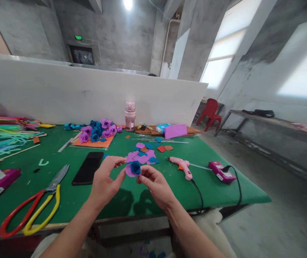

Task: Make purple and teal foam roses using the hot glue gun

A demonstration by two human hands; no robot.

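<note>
Two hands above green worktop (148, 200), left hand (105, 184) and right hand (155, 184) both pinched on blue-and-purple paper flower (133, 168), loose petals (142, 156) just behind, pink glue gun (181, 166) near right, black phone (88, 167) left.

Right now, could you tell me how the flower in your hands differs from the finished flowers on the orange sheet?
The flower is single, held above the table by both hands: left hand, right hand. The finished flowers lie heaped on the orange sheet, untouched. The held one shows a blue centre with a purple petal; the heap mixes purple blooms and blue ones. Both share those colours.
</note>
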